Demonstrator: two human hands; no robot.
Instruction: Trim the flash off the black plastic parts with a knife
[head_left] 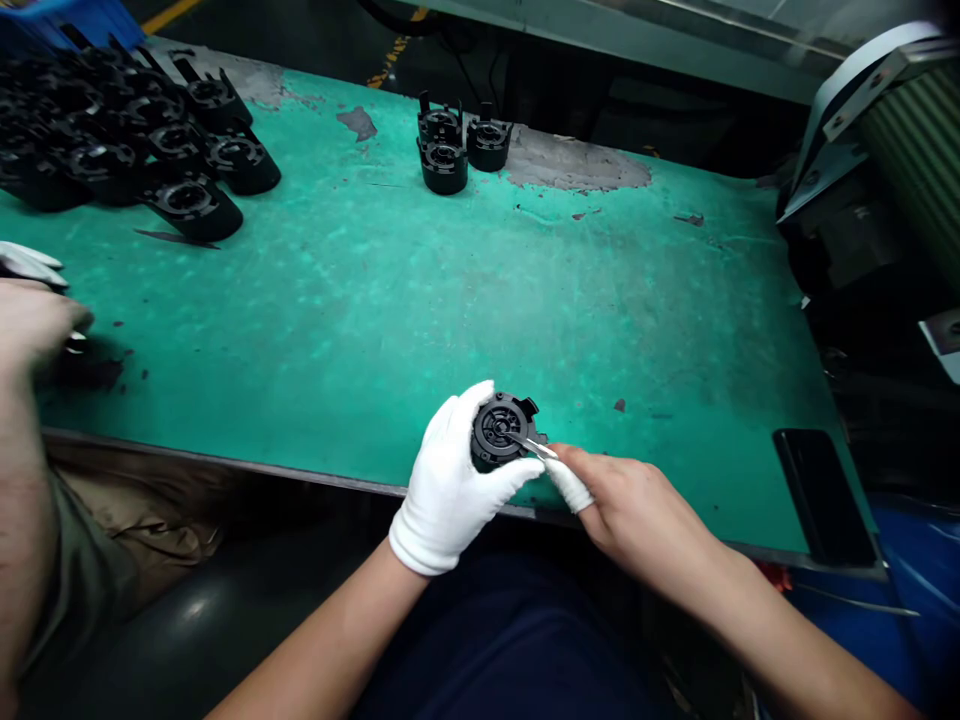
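My left hand (448,478), in a white glove, is wrapped round a black round plastic housing (496,425) close to the table's front edge. The ringed face of the housing points up, and tabs stand out on its right side. Bare but for a white cover on the thumb, my right hand (626,490) grips a slim pointed metal tool (534,446). The tip of this tool reaches to the middle of the housing's face. Its grip end is hidden inside my fingers, so its exact kind does not show.
Several black housings (191,205) crowd the green table's (570,300) far left, by a blue bin (71,22). Three more (444,168) stand at the back. A black phone (823,495) lies front right. A co-worker's hand (34,320) is at the left; machinery (885,150) stands right.
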